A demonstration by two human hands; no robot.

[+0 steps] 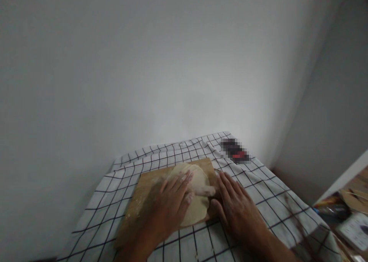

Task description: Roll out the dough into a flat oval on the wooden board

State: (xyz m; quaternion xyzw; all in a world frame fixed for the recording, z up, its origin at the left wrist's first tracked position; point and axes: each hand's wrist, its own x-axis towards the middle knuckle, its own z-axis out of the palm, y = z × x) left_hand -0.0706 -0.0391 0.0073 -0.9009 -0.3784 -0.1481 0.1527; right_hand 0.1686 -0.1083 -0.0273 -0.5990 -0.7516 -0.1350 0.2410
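A pale wooden rolling pin (204, 190) lies across a flat, roughly round sheet of dough (195, 214). Over the pin's left end is my left hand (174, 197), with flour on its fingers; the thumb sits on the near side and the fingers on the far side. My right hand (234, 200) is at the pin's right end, thumb and fingers on either side of it. Both palms hide the pin's ends. Beneath the dough is a wooden board (138, 200), dusted with flour on its left part.
A white cloth with a dark grid (161, 158) covers the table. A blurred-out dark and red object (235, 151) lies at the back right. A pale wall (172, 82) rises behind the table. Lower right, several items, including a white box (355, 229), stand beyond the table's edge.
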